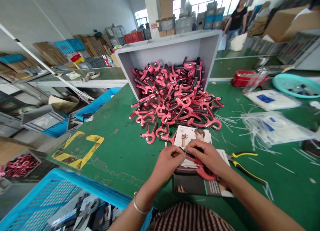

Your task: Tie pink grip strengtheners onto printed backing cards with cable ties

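In front of me a red and black hand grip exerciser (205,173) lies on a printed card (190,187) on the table. Above it my left hand (168,161) is closed in a pinch on a thin white cable tie (185,151). The fingertips of my right hand (210,157) meet the left ones and pinch at the same tie, while that palm rests over the exerciser. My fingers hide most of the tie. More cards (186,132), one printed with a person's picture, lie just beyond my hands.
A grey bin (170,47) on its side spills many grip exercisers (175,91). Yellow-handled cutters (244,154), loose ties (226,119) and bags of ties (277,127) lie right. A blue basket (32,194) of packaged goods stands lower left. A person (237,19) stands far back.
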A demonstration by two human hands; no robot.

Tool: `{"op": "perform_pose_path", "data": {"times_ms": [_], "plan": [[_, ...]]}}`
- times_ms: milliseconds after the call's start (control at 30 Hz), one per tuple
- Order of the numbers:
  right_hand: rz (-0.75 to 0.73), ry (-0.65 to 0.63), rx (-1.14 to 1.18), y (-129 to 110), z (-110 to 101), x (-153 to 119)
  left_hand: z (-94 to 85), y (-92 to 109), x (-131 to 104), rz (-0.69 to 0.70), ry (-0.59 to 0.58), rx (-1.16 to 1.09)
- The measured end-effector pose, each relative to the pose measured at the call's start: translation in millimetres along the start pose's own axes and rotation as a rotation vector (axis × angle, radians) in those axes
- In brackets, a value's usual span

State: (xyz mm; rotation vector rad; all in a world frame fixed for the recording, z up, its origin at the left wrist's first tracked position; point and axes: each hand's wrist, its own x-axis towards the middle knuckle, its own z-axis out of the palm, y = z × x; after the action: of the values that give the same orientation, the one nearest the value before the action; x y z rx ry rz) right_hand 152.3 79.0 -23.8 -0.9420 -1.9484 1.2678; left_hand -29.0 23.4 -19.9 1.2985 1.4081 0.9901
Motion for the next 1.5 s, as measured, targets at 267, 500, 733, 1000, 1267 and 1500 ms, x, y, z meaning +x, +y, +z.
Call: {"op": "perform_pose_path", "data": {"times_ms": [267,500,733,1000,1267,1500], "plan": [[-0.030,0.004,-0.035,0,0,-1,-0.3,2,-3,0.010,0.005,-0.038],[0.053,0.006,-0.013,-2,-1,0,0.6,1,-1,-0.013,0.010,-0.053],[0.025,-0.010,-0.006,-2,-1,-1,1.7,-1,-1,-0.011,0.014,-0.015],[-0.031,-0.002,-0.026,-2,0,-2,2.3,2,-1,0.012,0.029,-0.002],[0.082,0.034,0.051,4,1,-2,15.8,-10,-10,0.182,0.217,0.253],[-0.047,0.048,-0.189,-6,1,-3,5.7,-9,-2,0.451,0.156,0.449]]}}
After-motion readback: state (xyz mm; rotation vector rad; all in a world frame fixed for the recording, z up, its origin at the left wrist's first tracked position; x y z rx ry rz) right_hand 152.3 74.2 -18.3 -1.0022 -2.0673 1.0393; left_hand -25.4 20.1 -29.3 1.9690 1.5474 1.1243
